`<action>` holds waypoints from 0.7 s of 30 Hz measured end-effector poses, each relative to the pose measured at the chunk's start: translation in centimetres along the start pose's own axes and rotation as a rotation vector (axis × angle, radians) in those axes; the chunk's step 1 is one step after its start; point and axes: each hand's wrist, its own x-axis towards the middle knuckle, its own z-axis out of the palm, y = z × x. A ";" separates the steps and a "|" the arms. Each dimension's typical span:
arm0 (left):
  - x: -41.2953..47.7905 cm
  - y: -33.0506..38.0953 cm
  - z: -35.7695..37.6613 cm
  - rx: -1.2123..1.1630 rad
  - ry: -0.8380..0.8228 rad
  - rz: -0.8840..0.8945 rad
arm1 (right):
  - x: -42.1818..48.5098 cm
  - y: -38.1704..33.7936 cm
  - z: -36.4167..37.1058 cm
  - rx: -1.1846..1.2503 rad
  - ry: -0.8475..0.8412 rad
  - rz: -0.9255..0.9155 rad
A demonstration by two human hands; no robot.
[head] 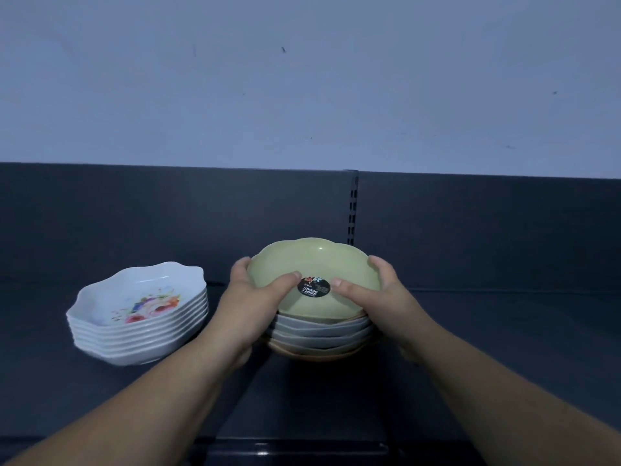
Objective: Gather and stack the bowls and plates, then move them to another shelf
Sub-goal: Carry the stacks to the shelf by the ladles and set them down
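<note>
Dim, blue-tinted light, seemingly from above, leaves the wall [302, 79] pale and the shelf [487, 331] near black. A shadow pools beneath the bowls [316, 260], with small glints on their top rim and the shelf's front edge. The plates [141, 344] look soft, and wide-angle distortion bows the shelf's back line.

Green bowl [316, 267]; white floral plates [141, 311]; dark shelf [504, 331].

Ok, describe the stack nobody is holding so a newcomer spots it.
On the dark shelf, look left of the left hand. A stack of white scalloped dishes sits there. Only it carries a floral print; the held stack is topped by a green bowl.
</note>
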 end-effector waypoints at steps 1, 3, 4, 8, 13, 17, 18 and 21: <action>-0.6 0.5 0.0 0.000 0.020 0.010 | -0.2 -0.2 -0.2 0.021 0.001 -0.016; -2.4 1.3 0.1 0.029 0.073 0.040 | -0.8 -0.8 -0.7 0.053 -0.012 -0.039; -3.4 1.7 0.2 0.044 0.102 0.055 | -1.2 -1.1 -0.9 0.064 -0.031 -0.051; -8.3 2.6 1.0 0.022 0.223 0.097 | -3.8 -1.5 -2.3 0.082 -0.128 -0.109; -15.2 2.4 2.4 0.036 0.380 0.106 | -7.8 -0.8 -4.1 0.105 -0.247 -0.173; -20.6 2.3 3.3 0.062 0.474 0.067 | -10.8 -0.2 -5.0 0.124 -0.340 -0.171; -21.9 2.4 3.2 0.063 0.500 0.059 | -11.6 -0.2 -5.0 0.128 -0.366 -0.174; -25.7 2.8 2.4 0.089 0.596 0.041 | -14.0 -0.6 -3.9 0.146 -0.455 -0.187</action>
